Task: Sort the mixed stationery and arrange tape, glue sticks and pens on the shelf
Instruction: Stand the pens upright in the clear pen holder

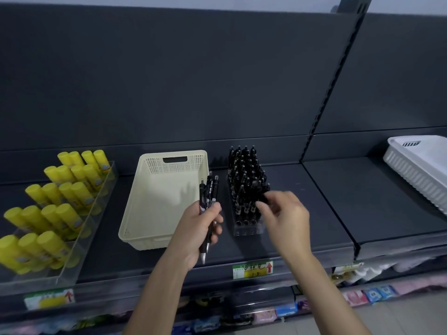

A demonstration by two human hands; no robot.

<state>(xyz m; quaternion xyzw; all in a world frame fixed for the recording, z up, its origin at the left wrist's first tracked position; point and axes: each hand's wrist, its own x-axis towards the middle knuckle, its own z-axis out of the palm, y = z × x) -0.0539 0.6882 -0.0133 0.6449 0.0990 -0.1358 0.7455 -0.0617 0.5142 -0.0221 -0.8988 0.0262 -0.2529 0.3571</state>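
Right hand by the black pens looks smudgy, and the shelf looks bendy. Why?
Head view: the right hand is smeared by motion blur beside the pen rack; the left hand and its held pens look sharper. Head view: the wide lens curves the shelf edge; picture corners go soft.

Dark grey metal shelf [302,213]: cream perforated plastic basket [135,189] just left of the left hand [200,228]. Clear plastic rack [246,231] of upright black pens [244,175] at the right hand [287,213], by its fingertips. Clear acrylic tray [65,276] of yellow glue sticks [70,189] well left of both hands. White ribbed plastic basket [420,170] well right, on the next bay.
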